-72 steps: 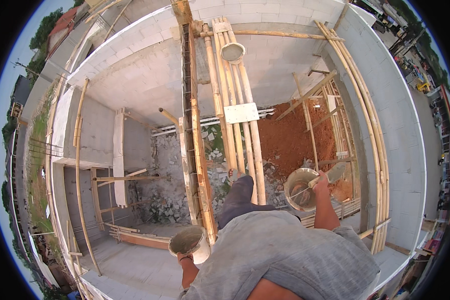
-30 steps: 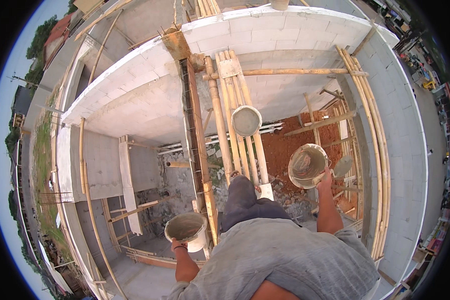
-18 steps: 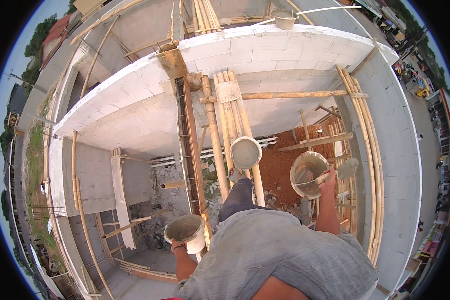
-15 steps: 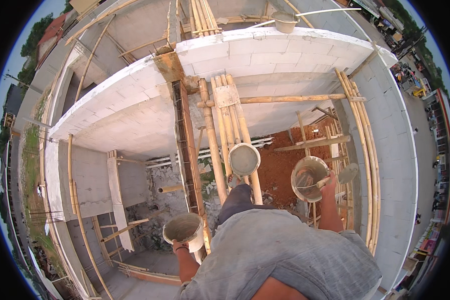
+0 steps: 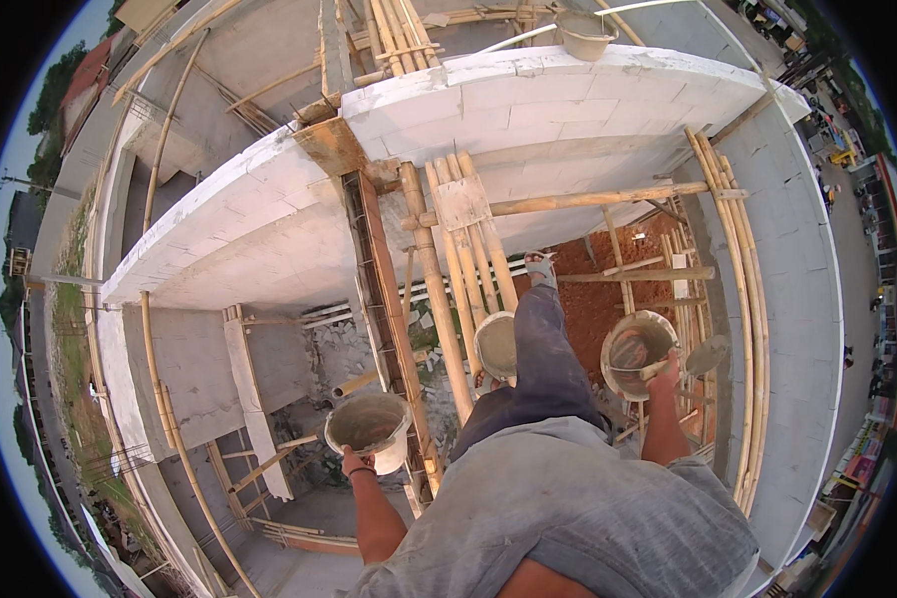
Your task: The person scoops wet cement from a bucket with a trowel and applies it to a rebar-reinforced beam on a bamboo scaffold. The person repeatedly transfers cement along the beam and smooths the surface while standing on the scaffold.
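My left hand (image 5: 359, 460) is closed on the rim of a pale bucket (image 5: 394, 453), held out to my left, its inside coated with grey mortar. On the other side, my right hand (image 5: 665, 371) grips a trowel (image 5: 708, 354) whose mortar-smeared blade points right. The same hand is at the rim of a second bucket (image 5: 613, 384), mortar-stained inside; whether the fingers hold that rim too is unclear. A third bucket (image 5: 496, 341), with grey mortar in it, sits on the bamboo poles (image 5: 460, 274), partly hidden by my leg.
One foot (image 5: 539, 267) is stretched forward above a drop to red soil (image 5: 593, 334). Ahead runs a white block wall (image 5: 558, 110) with another bucket (image 5: 585, 38) on top. A bamboo crossbar (image 5: 588, 202), a rusty-sided beam form (image 5: 379, 269) and rubble (image 5: 339, 349) lie around.
My leg has swung forward past the bucket on the poles, and that bucket now appears lower in view. Both hands keep their holds on the buckets and trowel.
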Motion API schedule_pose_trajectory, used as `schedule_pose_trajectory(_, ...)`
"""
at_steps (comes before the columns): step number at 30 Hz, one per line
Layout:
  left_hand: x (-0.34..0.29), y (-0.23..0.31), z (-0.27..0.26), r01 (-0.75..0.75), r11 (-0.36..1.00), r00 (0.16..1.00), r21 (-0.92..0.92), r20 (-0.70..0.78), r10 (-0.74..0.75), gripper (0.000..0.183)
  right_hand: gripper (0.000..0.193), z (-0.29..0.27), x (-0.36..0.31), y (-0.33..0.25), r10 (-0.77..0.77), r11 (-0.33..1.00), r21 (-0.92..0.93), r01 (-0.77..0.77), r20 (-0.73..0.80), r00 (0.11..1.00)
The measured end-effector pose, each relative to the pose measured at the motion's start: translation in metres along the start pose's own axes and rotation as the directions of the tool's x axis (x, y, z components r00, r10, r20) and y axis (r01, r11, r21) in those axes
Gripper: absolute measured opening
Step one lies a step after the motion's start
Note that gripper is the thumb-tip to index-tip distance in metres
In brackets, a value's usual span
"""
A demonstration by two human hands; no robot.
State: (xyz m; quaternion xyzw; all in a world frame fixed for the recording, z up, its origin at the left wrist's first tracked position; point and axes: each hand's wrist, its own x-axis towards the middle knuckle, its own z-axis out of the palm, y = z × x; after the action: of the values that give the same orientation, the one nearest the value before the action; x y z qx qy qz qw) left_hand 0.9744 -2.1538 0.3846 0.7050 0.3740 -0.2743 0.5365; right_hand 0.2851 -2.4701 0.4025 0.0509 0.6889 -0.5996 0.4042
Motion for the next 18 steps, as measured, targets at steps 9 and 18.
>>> schedule_pose_trajectory(9,-0.019,0.092,0.129,-0.046,0.998,0.999,-0.047,-0.021,0.045,0.041,0.024,0.204,0.024,0.006,0.112,0.993,0.030,-0.111,-0.044,0.993)
schedule_pose_trajectory(18,-0.073,0.206,0.277,-0.018,0.997,0.999,0.081,-0.047,0.022,0.035,0.024,0.420,0.052,0.037,0.251,0.953,-0.181,-0.245,0.011,0.968)
